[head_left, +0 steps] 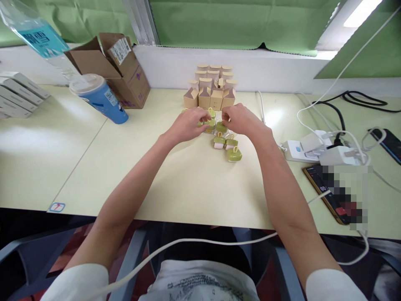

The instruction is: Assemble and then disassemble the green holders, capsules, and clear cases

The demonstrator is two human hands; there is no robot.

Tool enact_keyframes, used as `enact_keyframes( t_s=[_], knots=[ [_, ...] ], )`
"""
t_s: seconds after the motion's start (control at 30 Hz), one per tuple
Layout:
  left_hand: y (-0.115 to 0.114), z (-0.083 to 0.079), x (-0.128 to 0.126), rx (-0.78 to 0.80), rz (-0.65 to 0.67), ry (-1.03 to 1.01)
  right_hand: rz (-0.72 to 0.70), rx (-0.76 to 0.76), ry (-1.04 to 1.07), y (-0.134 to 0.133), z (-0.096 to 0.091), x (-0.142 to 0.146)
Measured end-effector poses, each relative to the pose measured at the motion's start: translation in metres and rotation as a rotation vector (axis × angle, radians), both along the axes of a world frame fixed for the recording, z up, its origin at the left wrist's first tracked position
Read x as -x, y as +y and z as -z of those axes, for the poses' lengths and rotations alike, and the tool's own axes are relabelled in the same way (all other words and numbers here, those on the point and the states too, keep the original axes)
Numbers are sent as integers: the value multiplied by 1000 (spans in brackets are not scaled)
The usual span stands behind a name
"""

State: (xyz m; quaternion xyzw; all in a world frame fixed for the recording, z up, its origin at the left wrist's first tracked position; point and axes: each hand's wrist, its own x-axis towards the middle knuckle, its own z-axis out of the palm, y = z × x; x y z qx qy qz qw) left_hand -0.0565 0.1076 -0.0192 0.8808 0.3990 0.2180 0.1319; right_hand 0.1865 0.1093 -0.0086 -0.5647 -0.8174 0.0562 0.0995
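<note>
Both my hands reach to the middle of the pale table (194,184). My left hand (188,124) is curled, its fingertips pinching a small green item (209,123) in a clear wrapper. My right hand (239,120) is curled too, fingers closed on another small green piece (221,126) right beside it. Just nearer to me lie three more little green and pink toys with yellow loops (228,146). Behind the hands stands a cluster of several small tan cardboard boxes (212,88), open at the top.
A blue cup (102,98) and a clear water bottle (37,35) stand at the left, beside an open brown carton (120,67) and white flat boxes (19,94). At the right are a power strip with chargers (316,149), cables, a phone (387,144) and a dark device (328,194).
</note>
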Motion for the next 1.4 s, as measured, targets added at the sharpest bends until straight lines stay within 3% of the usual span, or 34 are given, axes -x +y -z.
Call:
enact_keyframes(
  t_s=[0.27,0.57,0.9,1.13,1.4],
  knots=[
    [-1,-1,0,5,-5,22,2,-60,-71,-5,-2,5],
    [0,0,0,-1,13,25,92,101,-151,-17,-14,15],
    [1,4,-1,57,2,-56,4,154,274,-6,-10,-15],
    [-8,-7,-8,235,40,-354,-43,7,491,-24,-41,-12],
    [-16,-26,-4,210,33,-463,-66,-87,563,-44,-59,6]
  ],
)
